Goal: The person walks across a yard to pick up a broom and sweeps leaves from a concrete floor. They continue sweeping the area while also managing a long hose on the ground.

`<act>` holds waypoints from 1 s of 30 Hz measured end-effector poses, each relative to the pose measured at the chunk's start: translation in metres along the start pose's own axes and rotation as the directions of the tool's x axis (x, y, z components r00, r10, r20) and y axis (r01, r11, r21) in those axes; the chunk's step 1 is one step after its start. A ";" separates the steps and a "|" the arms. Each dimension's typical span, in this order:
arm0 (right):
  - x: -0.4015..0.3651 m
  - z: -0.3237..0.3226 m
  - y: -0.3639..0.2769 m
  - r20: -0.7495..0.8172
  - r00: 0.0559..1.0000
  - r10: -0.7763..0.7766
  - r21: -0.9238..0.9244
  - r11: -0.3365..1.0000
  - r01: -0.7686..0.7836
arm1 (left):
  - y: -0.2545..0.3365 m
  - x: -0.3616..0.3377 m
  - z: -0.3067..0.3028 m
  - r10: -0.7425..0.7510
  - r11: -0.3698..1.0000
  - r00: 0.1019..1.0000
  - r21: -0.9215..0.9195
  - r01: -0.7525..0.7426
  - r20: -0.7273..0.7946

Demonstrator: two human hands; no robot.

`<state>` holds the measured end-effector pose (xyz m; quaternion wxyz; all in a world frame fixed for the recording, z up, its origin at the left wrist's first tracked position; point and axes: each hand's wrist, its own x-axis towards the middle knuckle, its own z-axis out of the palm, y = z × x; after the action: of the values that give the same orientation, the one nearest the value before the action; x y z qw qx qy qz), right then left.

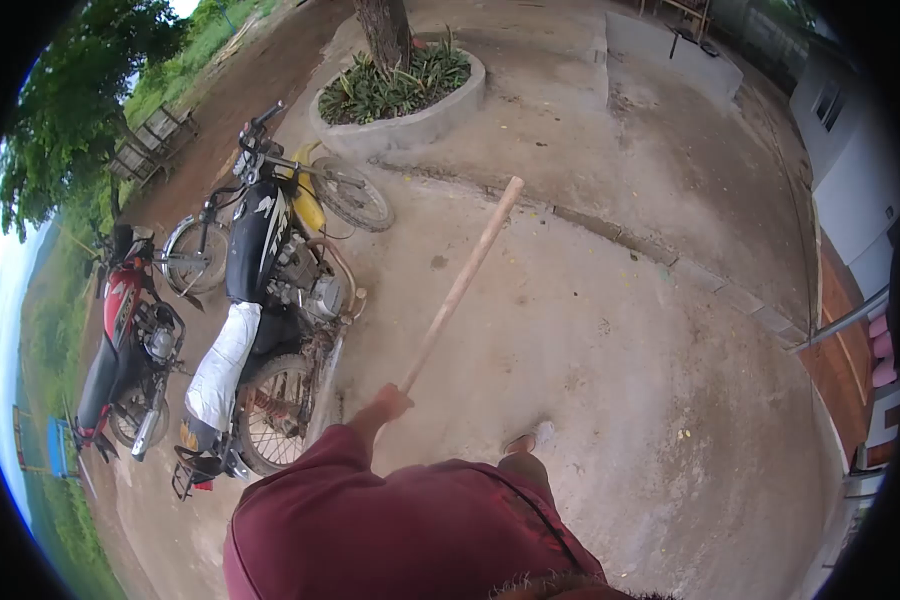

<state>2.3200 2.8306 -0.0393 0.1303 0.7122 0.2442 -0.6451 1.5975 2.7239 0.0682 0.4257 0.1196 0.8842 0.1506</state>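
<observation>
My left hand (394, 401) is closed around a long, pale wooden pole (462, 288). The pole slants up and to the right from my fist, over the concrete, and its blunt thicker end shows at the top. What is at its lower end, below my hand, I cannot make out. My left arm, in a maroon sleeve (315, 465), reaches forward past the rear wheel of a black motorcycle (255, 245). My right hand is out of view. One foot (523, 443) shows on the ground ahead of my shirt.
Left of the black motorcycle, which has a white cover (222, 365) on its seat, stands a red motorcycle (120, 300). Ahead are a round planter (400, 130) with a tree and a low concrete step (620, 235). A white building (860, 200) lines the right.
</observation>
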 end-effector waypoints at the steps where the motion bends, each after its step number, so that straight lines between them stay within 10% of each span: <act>1: 0.030 -0.030 -0.025 0.031 0.997 0.071 0.100 0.992 -0.074 | 0.024 0.001 -0.005 0.004 1.000 1.000 -0.003 -0.004 0.005; 3: 0.082 -0.087 -0.089 0.044 0.992 0.117 0.233 0.964 -0.125 | 0.083 0.006 -0.006 0.035 0.999 0.999 -0.015 -0.035 0.030; 6: -0.002 -0.101 -0.325 -0.221 0.887 -0.406 0.013 0.908 0.419 | 0.162 0.026 -0.009 0.194 0.981 0.980 0.004 -0.194 -0.036; 14: -0.034 -0.105 -0.702 -0.063 0.564 -0.823 -0.163 0.566 0.808 | 0.237 0.085 -0.003 0.040 0.998 0.980 -0.048 -0.050 -0.193; 21: -0.002 -0.068 -0.726 -0.034 0.905 -0.425 -0.205 0.889 0.410 | 0.354 0.172 -0.051 -0.075 0.994 0.997 0.074 0.076 -0.015; 22: 0.010 -0.085 -0.706 0.177 0.818 -0.548 -0.441 0.699 0.563 | 0.373 0.192 -0.061 -0.042 0.986 0.997 0.162 0.032 0.058; 26: 0.050 -0.113 -0.672 0.233 0.817 -0.528 -0.552 0.619 0.558 | 0.431 0.292 -0.085 0.067 0.890 0.951 0.413 -0.193 0.301; 29: 0.117 -0.141 -0.639 0.497 0.445 -0.745 -0.754 -0.117 0.646 | 0.464 0.364 -0.101 0.372 0.874 0.891 0.226 -0.430 0.259; 30: 0.144 -0.149 -0.626 0.519 0.337 -0.785 -0.770 -0.259 0.583 | 0.486 0.386 -0.103 0.234 0.969 0.951 0.037 -0.246 0.202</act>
<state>2.1317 3.4609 -0.0795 0.0838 0.2766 0.9207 -0.2623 1.3216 3.2879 0.0312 0.4854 0.2535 0.8210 0.1615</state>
